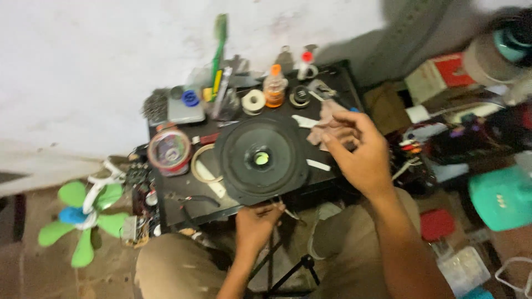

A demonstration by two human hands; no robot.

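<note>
A black round speaker [261, 159] with a pale green centre lies face up on a small black table [183, 206]. My left hand [256, 221] is at the speaker's near edge, fingers closed on a thin tool whose tip pokes out to the right. My right hand [357, 148] hovers right of the speaker, holding a crumpled pinkish rag [327, 124] between its fingers.
The table's far side holds an orange-capped bottle [274, 86], a white tape roll [254, 102], a green toothbrush [219, 47], a round clear tin [169, 151] and a tan ring [200, 164]. A green fan blade [83, 216] lies on the floor at left. Boxes and clutter crowd the right.
</note>
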